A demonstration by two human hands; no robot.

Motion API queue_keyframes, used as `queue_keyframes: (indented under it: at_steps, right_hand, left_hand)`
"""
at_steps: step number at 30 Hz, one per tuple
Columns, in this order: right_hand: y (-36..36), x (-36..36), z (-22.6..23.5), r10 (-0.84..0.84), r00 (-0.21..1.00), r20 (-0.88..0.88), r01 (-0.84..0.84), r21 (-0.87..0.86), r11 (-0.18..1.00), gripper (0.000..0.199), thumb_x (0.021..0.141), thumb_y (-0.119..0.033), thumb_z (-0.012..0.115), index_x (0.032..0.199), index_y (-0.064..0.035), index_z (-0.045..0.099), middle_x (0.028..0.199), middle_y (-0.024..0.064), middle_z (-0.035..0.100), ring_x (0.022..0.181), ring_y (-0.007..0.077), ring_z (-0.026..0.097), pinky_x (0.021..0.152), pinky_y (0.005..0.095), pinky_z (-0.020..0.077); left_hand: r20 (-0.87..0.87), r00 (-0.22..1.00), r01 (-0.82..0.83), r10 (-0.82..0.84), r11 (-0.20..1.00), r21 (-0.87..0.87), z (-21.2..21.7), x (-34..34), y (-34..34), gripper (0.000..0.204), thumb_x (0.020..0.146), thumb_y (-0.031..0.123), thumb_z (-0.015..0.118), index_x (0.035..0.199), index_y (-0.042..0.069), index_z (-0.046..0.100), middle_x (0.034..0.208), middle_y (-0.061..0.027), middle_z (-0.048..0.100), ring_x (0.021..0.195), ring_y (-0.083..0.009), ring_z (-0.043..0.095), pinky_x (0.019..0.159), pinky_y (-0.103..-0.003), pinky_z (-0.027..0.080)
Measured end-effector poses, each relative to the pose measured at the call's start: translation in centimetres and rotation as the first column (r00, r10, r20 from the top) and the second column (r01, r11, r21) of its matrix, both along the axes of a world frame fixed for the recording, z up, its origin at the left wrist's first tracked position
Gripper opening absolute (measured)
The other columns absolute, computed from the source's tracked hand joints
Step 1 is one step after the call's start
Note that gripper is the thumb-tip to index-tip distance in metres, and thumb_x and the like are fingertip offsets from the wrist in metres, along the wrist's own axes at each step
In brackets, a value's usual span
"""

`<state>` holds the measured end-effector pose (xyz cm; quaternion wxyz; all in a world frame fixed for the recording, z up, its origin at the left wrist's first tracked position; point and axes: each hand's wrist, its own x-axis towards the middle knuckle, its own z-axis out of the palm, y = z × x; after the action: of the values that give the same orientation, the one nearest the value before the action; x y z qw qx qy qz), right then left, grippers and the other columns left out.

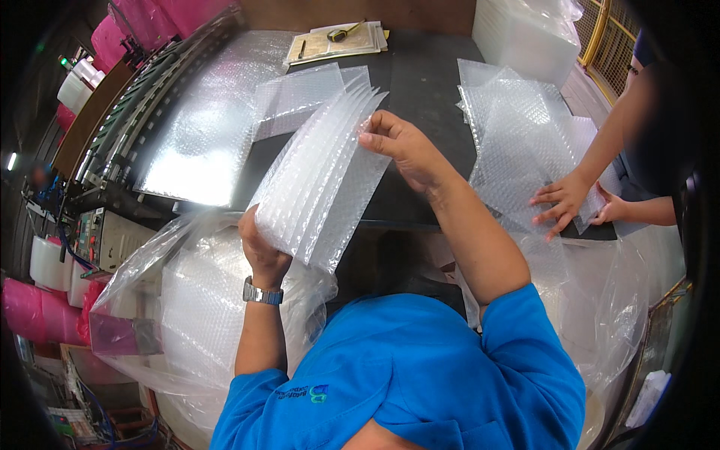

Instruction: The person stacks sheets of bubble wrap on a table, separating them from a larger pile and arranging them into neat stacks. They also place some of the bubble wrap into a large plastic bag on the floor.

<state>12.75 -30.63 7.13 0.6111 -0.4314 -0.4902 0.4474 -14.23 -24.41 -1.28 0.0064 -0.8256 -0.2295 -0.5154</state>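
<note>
the left hand (262,244) grips the bubble-wrap stack (311,176) by its lower end, above the near edge of the worktop (424,79); the right hand (409,150) seems to pinch its upper right edge. its fanned, probably slippery layers could slide down past the near edge if the left hold becomes loose.

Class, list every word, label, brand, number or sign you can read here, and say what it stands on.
Blue shirt: lettering beside a blue-green emblem; wording not copied here.
Papers, tape measure, control box: any markings too small or blurred to read.
Held bubble-wrap sheets: no lettering visible.
</note>
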Motion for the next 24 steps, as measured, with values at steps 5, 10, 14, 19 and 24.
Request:
queue_keyframes:
  at_steps: [5, 10, 14, 19, 24]
  right_hand:
    - [-0.2, 0.3, -0.4, 0.146, 0.976, -0.162, -0.134, 0.083, 0.988, 0.016, 0.078, -0.013, 0.064, 0.09, -0.0044, 0.058, 0.089, 0.0003, 0.058, 0.087, 0.0092, 0.051, 0.084, 0.0261, 0.0372]
    - [-0.8, -0.2, 0.3, 0.159, 0.968, -0.194, -0.149, 0.065, 0.987, 0.02, 0.078, -0.011, 0.063, 0.096, -0.0032, 0.06, 0.092, 0.0025, 0.06, 0.088, 0.0116, 0.053, 0.085, 0.0271, 0.0383]
    - [-0.9, -0.5, 0.4, 0.169, 0.959, -0.229, -0.158, 0.067, 0.985, 0.02, 0.077, -0.01, 0.062, 0.096, -0.0027, 0.06, 0.092, 0.0031, 0.06, 0.088, 0.0124, 0.054, 0.085, 0.0278, 0.0392]
    - [-1.2, -0.9, 0.4, 0.146, 0.964, -0.222, -0.14, 0.042, 0.989, 0.019, 0.077, -0.01, 0.063, 0.094, -0.0016, 0.062, 0.091, 0.004, 0.061, 0.086, 0.0113, 0.054, 0.084, 0.025, 0.0394]
    - [-2.6, -0.3, -0.8, 0.004, 1.0, 0.014, -0.004, -0.045, 0.999, 0.021, 0.077, -0.017, 0.062, 0.091, -0.0011, 0.062, 0.084, 0.0028, 0.06, 0.079, 0.0103, 0.052, 0.076, 0.0243, 0.04]
  left_hand:
    - [0.435, 0.89, 0.389, -0.136, 0.725, -0.568, 0.0, -0.4, -0.3, 0.067, 0.081, 0.047, 0.053, 0.124, 0.001, 0.033, 0.119, -0.0147, 0.046, 0.104, -0.025, 0.049, 0.086, -0.038, 0.041]
    - [0.532, 0.845, 0.461, -0.051, 0.575, -0.676, 0.1, -0.2, -0.3, 0.069, 0.089, 0.057, 0.027, 0.127, 0.0, 0.034, 0.126, -0.0125, 0.043, 0.111, -0.0198, 0.045, 0.092, -0.032, 0.04]
    - [0.557, 0.828, 0.475, -0.06, 0.604, -0.641, -0.3, -0.3, 0.0, 0.062, 0.091, 0.052, 0.028, 0.125, 0.001, 0.037, 0.123, -0.0116, 0.045, 0.11, -0.0207, 0.046, 0.094, -0.033, 0.037]
    - [0.335, 0.94, 0.256, -0.069, 0.793, -0.553, -4.9, -4.1, 3.3, 0.045, 0.089, 0.036, 0.04, 0.121, 0.004, 0.04, 0.119, -0.0105, 0.046, 0.108, -0.0211, 0.045, 0.093, -0.036, 0.036]
    - [0.162, 0.983, 0.148, -0.089, 0.902, -0.405, -3.9, -1.7, 2.1, 0.058, 0.072, 0.021, 0.067, 0.119, 0.004, 0.037, 0.112, -0.0157, 0.048, 0.1, -0.0284, 0.049, 0.086, -0.039, 0.039]
